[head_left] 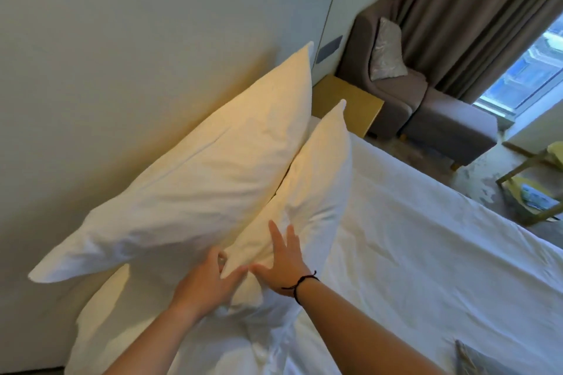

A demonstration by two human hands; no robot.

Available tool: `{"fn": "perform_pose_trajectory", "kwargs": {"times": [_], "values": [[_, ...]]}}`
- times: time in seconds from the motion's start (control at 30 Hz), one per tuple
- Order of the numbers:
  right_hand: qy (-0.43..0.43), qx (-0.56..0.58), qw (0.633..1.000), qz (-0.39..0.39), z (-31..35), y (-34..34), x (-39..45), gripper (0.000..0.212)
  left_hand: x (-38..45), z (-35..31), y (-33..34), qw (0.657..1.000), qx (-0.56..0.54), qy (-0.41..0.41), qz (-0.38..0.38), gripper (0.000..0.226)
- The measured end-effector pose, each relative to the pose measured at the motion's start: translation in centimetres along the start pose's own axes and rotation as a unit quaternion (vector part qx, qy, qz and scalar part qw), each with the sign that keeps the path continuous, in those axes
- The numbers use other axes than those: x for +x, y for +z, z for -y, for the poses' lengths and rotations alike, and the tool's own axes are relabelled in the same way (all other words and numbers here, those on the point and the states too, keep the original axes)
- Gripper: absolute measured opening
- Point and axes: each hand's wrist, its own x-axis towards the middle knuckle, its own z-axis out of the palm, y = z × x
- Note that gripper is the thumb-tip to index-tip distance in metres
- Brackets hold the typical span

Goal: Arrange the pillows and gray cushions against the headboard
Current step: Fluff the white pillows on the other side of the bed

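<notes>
Two pillows: both stood propped at the headboard [128,49] on the bed [426,237].
Back pillow [195,167]: it leaned against the headboard, tilted, larger in view.
Front pillow [307,192]: it leaned on the back one, overlapping its right edge.
Gray cushion [388,50]: one sat well apart on the armchair [405,88] by the curtain [475,15].
Your left hand [207,283]: fingers curled, gripping the front pillow's lower corner.
Your right hand [286,262]: fingers spread wide, pressed flat on the front pillow.
</notes>
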Motion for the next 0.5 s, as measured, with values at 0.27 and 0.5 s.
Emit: {"fn": "perform_pose_trajectory", "kwargs": {"times": [0.27,0.5], "values": [[0.056,0.088,0.994,0.030,-2.9,-2.5,-2.1,0.108,1.0,-2.1,1.3,0.996,-0.083,-0.038,0.018,0.073],[0.066,0.154,0.986,0.019,-3.4,-0.9,-4.1,0.103,2.0,-1.4,-1.8,0.992,0.004,0.004,-0.128,0.043]]}}
